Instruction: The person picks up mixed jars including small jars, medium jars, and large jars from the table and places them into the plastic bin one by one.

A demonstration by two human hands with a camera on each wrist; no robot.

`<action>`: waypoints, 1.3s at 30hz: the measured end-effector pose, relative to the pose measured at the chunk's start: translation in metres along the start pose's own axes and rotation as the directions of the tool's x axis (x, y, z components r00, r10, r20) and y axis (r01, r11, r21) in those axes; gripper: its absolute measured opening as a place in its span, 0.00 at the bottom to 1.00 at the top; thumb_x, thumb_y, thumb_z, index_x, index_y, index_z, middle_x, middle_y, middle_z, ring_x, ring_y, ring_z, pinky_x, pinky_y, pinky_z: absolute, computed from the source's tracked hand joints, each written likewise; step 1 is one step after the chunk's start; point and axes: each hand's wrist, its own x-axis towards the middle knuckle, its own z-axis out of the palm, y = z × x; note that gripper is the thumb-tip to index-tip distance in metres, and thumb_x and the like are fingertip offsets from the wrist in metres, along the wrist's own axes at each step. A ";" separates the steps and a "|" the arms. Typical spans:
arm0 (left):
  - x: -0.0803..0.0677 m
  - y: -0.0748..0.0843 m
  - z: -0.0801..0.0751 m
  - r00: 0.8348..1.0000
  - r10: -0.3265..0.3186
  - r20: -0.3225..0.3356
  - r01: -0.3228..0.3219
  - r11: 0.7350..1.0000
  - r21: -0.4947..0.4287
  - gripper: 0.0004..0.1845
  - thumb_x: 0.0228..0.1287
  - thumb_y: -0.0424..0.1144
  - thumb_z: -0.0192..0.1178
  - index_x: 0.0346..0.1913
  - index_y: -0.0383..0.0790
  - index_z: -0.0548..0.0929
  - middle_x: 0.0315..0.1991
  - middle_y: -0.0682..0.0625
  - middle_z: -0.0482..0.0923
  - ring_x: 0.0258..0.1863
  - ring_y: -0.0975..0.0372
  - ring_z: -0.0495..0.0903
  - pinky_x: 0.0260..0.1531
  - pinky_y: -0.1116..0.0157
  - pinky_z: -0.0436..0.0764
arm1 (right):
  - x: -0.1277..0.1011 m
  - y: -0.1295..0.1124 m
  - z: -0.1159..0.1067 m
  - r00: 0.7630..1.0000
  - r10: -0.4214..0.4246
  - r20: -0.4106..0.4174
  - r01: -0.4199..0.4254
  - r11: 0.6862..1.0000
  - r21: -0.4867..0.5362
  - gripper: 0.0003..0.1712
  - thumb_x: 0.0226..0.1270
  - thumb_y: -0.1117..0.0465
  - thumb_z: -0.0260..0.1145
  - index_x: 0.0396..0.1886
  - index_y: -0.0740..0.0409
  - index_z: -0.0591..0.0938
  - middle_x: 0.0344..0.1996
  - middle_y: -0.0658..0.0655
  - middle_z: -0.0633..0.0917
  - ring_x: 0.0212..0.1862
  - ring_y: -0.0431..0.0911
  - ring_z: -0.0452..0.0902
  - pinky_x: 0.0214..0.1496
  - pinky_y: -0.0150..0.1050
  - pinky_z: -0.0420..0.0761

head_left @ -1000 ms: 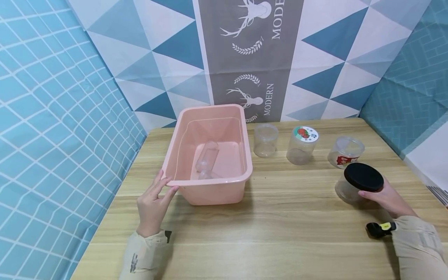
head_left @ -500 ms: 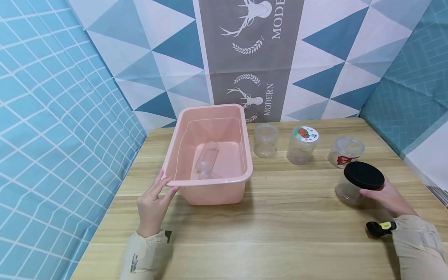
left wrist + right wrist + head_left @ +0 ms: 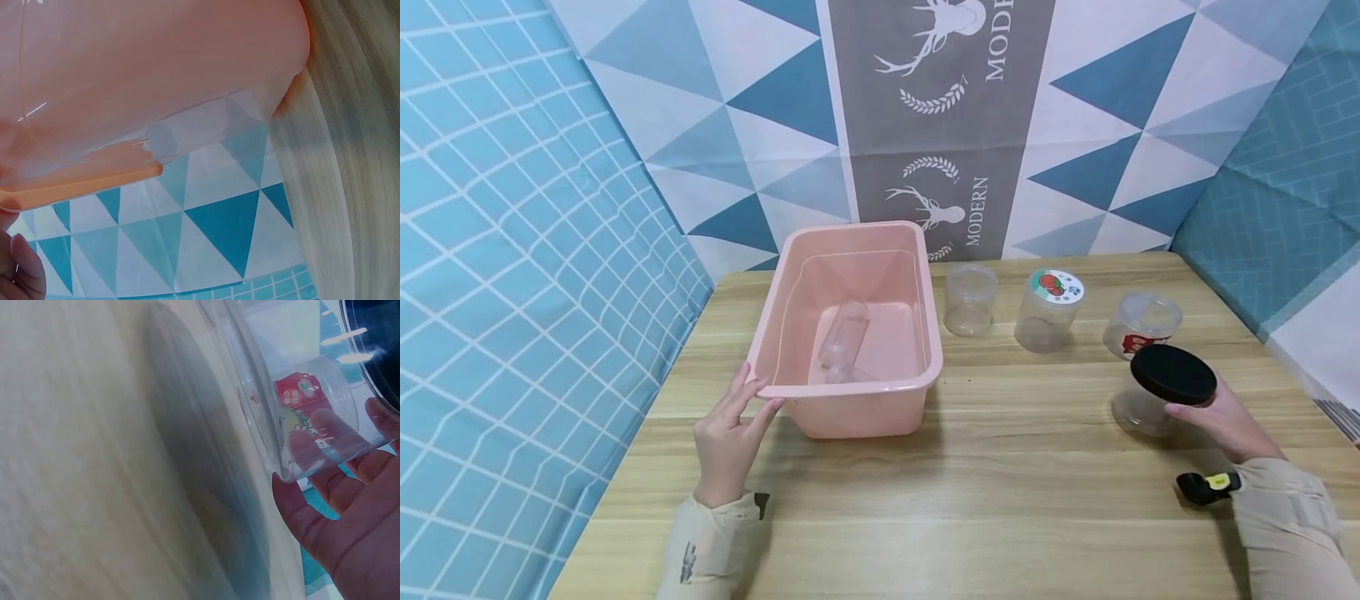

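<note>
My left hand [image 3: 727,446] grips the near left corner of a pink plastic basin [image 3: 850,413], thumb against the front and fingers at the rim. Two clear plastic bottles or jars [image 3: 846,333] lie inside the basin. At the right, my right hand [image 3: 1232,421] holds a clear jar [image 3: 1138,408] with a black lid [image 3: 1174,374], fingers curled round its side. In the right wrist view the jar's base [image 3: 262,412] hangs close over the table, with a dark shadow beside it. Part of the basin's wall [image 3: 156,56] fills the left wrist view.
Along the back of the wooden table [image 3: 1000,500] stand a clear jar [image 3: 970,302], a jar with a strawberry-printed lid [image 3: 1048,312] and a low clear jar with a red label [image 3: 1141,325]. Patterned wall coverings [image 3: 790,108] rise behind and at both sides.
My right hand has shifted slightly to the left with the black-lidded jar. The left hand and the basin stay in place.
</note>
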 end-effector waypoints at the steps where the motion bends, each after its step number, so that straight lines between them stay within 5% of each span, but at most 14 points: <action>1: 0.000 0.000 0.000 1.000 0.001 0.000 -0.001 1.000 0.003 0.29 0.58 0.58 0.62 0.35 0.29 0.87 0.43 0.34 0.82 0.54 0.72 0.74 0.07 0.72 0.61 | 0.000 0.000 0.000 1.000 -0.002 0.000 0.002 1.000 -0.001 0.38 0.65 0.69 0.62 0.69 0.49 0.56 0.47 0.27 0.63 0.47 0.21 0.60 0.44 0.18 0.62; 7: 0.000 -0.001 0.000 1.000 0.006 -0.001 -0.006 1.000 0.005 0.28 0.58 0.58 0.63 0.35 0.29 0.87 0.44 0.34 0.82 0.54 0.72 0.74 0.08 0.72 0.64 | 0.001 -0.001 0.002 1.000 0.010 -0.002 -0.010 1.000 -0.009 0.37 0.66 0.68 0.61 0.70 0.54 0.55 0.47 0.27 0.63 0.46 0.22 0.60 0.44 0.18 0.62; 13: 0.000 0.000 0.000 1.000 0.005 -0.002 -0.005 1.000 0.003 0.28 0.57 0.57 0.63 0.35 0.29 0.87 0.45 0.34 0.81 0.54 0.73 0.74 0.08 0.72 0.63 | 0.002 -0.004 0.001 1.000 -0.027 -0.013 0.027 0.999 0.031 0.36 0.65 0.71 0.61 0.60 0.32 0.59 0.46 0.26 0.65 0.47 0.21 0.62 0.44 0.18 0.62; 19: 0.000 0.000 0.000 1.000 0.004 -0.003 -0.003 1.000 0.016 0.29 0.58 0.58 0.62 0.34 0.30 0.87 0.43 0.34 0.82 0.54 0.73 0.74 0.08 0.71 0.65 | 0.001 -0.003 -0.001 0.999 -0.045 -0.017 0.045 0.998 0.046 0.36 0.65 0.71 0.60 0.60 0.31 0.58 0.47 0.27 0.65 0.47 0.21 0.61 0.45 0.18 0.61; 23: 0.000 0.000 0.000 1.000 -0.008 -0.001 0.008 1.000 0.012 0.29 0.58 0.59 0.62 0.34 0.30 0.87 0.42 0.34 0.82 0.54 0.73 0.74 0.09 0.69 0.67 | 0.000 -0.004 -0.002 0.999 -0.033 -0.012 0.033 0.999 0.027 0.36 0.67 0.70 0.60 0.66 0.39 0.57 0.48 0.28 0.64 0.48 0.22 0.60 0.46 0.18 0.61; 26: 0.000 0.000 0.000 1.000 -0.010 0.001 0.010 1.000 0.010 0.29 0.58 0.59 0.62 0.34 0.30 0.87 0.41 0.34 0.82 0.54 0.72 0.74 0.09 0.70 0.67 | -0.001 -0.006 -0.003 1.000 -0.003 -0.019 0.002 1.000 -0.018 0.38 0.68 0.67 0.60 0.73 0.56 0.53 0.51 0.30 0.63 0.49 0.23 0.59 0.46 0.17 0.61; 30: 0.000 0.000 -0.001 1.000 -0.003 0.001 0.003 1.000 0.012 0.29 0.58 0.59 0.62 0.34 0.30 0.87 0.41 0.34 0.83 0.54 0.72 0.74 0.09 0.71 0.65 | 0.000 -0.008 -0.003 0.998 0.051 -0.029 -0.053 0.996 -0.076 0.44 0.68 0.63 0.61 0.72 0.74 0.45 0.58 0.50 0.65 0.52 0.25 0.57 0.46 0.15 0.60; 33: 0.000 0.000 -0.001 1.000 0.001 -0.003 -0.001 1.000 0.012 0.29 0.58 0.59 0.62 0.34 0.30 0.87 0.41 0.34 0.82 0.54 0.71 0.74 0.09 0.71 0.65 | 0.001 -0.009 -0.003 0.997 0.068 -0.032 -0.071 0.993 -0.095 0.46 0.68 0.62 0.62 0.71 0.75 0.44 0.61 0.65 0.61 0.52 0.26 0.56 0.45 0.15 0.60; 39: 0.000 0.001 0.000 1.000 0.002 -0.005 -0.002 1.000 0.006 0.29 0.58 0.58 0.62 0.34 0.30 0.87 0.42 0.34 0.82 0.54 0.72 0.74 0.09 0.71 0.65 | 0.000 -0.011 -0.003 0.997 0.050 -0.051 -0.054 0.995 -0.086 0.46 0.66 0.64 0.64 0.72 0.73 0.46 0.58 0.52 0.65 0.51 0.26 0.58 0.45 0.15 0.61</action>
